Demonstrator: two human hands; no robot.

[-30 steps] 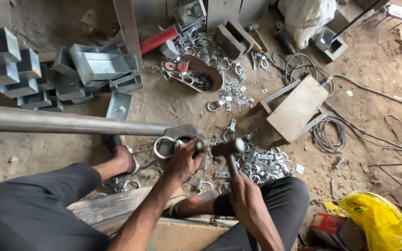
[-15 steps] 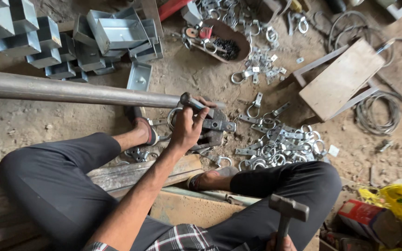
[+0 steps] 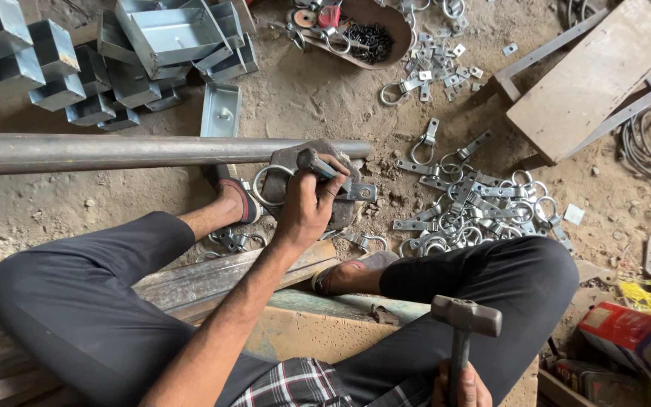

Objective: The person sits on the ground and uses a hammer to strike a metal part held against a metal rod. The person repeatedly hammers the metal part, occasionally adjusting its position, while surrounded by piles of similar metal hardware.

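Your left hand (image 3: 307,203) is gripping a short metal punch (image 3: 318,166), its grip clenched around the shaft, and pressing it down onto a ring clamp (image 3: 344,192) that is lying on a worn metal block (image 3: 295,162) on the dirt floor, just beside the end of a long steel pipe (image 3: 114,152). Your right hand (image 3: 461,386) is grasping a hammer (image 3: 465,320) by the handle, holding it low near your right knee, well apart from the block. A pile of similar clamps (image 3: 476,207) is lying near the block, to its right.
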